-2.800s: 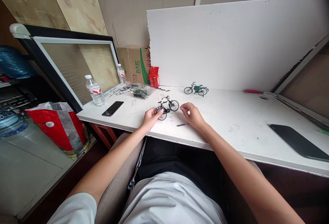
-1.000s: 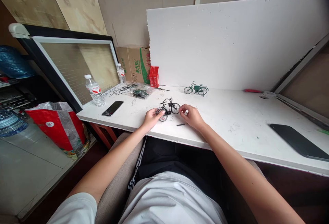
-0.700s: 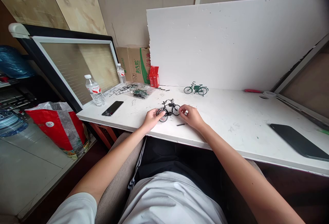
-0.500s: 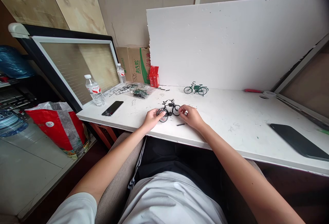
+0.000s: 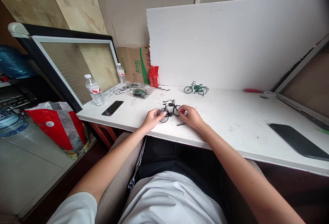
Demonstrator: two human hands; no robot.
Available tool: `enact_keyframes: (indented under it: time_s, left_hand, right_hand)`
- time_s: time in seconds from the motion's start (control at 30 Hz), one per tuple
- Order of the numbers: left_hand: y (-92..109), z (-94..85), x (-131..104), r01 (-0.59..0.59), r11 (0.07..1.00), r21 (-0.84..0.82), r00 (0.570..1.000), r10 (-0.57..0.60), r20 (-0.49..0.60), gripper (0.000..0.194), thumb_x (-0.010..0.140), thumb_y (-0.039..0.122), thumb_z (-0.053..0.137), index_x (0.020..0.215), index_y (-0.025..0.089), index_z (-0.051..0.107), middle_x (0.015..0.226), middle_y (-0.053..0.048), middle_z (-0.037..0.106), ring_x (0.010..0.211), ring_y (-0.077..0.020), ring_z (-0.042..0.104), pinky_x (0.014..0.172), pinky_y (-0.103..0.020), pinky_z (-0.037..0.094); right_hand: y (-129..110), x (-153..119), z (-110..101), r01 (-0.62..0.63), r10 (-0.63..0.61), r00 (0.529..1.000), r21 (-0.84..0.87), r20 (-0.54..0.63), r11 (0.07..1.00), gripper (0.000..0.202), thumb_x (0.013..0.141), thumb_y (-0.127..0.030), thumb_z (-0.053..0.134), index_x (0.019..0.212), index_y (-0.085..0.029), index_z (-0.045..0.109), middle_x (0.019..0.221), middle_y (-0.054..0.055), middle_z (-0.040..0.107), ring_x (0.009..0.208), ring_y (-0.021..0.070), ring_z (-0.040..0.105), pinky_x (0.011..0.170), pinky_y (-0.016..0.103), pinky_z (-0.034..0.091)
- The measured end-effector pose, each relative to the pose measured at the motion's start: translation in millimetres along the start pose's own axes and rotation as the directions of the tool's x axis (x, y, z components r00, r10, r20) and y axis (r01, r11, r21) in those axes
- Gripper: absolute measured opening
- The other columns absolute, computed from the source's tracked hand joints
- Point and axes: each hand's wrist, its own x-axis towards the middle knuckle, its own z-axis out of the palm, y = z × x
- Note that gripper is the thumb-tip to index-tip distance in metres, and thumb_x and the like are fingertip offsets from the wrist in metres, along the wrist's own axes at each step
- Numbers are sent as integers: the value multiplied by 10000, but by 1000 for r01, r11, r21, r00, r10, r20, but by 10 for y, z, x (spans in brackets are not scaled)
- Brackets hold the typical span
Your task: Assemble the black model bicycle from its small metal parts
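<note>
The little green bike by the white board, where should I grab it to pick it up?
Best pinch the small green model bicycle by its frame between the two wheels, coming from above. It stands upright, side-on, apart from other things, and its wheels and handlebars look thin and probably bend easily.

Soft, even daylight fills my view, brightest on the white foam board (image 5: 236, 42) and the white table (image 5: 231, 121), with no hard glare. Shadows stay faint; it only darkens under the table edge over my lap. The wide lens bends straight lines at the borders and stretches my forearms. Focus is fairly sharp centrally, though the black model bicycle (image 5: 169, 110) shows little fine detail
</note>
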Motion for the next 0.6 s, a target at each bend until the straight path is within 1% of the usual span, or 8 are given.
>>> enact_keyframes:
  time_s: [0.13, 0.3, 0.5, 0.6]
  left_hand:
    - [-2, -4, -3, -18, 1000, 20, 1000, 18, 4, 421, 824, 549, 793, 848, 166, 617, 846, -29, 664, 794, -170, 626, 756, -283, 502]
    - [6, -8, -2, -50, 996, 79, 999, 50, 7, 432, 833, 553, 785, 790, 175, 579, 793, -10, 628, 756, -154, 590, 719, -267, 457]
    - [-26, -15, 2, -31, 995, 95, 1000, 30, 9, 440, 824, 579, 783, 835, 173, 613, 813, -19, 646, 752, -162, 595, 705, -271, 453]
    - [-39, -19, 2, -37, 996, 86, 999, 35, 23, 435, 832, 577, 776, 837, 177, 605, 820, -18, 644, 770, -168, 610, 717, -273, 462]
  right_hand:
    - [-13, 1, -6, 0, 0, 1000, 8, 3, 1000, 91, 936, -244, 579, 956, -229, 666, 954, 56, 752, 806, 215, 675, 726, 317, 500]
    - [-26, 4, -12, -2, 2, 1000, 2, 11, 1000, 95, 941, -249, 576, 958, -229, 667, 963, 54, 756, 805, 214, 680, 728, 320, 504]
    - [-22, 3, -9, 2, -2, 1000, 6, 22, 1000, 96, 941, -245, 583, 971, -232, 673, 974, 58, 762, 824, 218, 685, 732, 318, 513]
    - [-16, 4, -8, 2, -2, 1000, -1, 22, 1000, 92, 939, -235, 583, 967, -232, 670, 976, 50, 761, 816, 208, 683, 736, 308, 509]
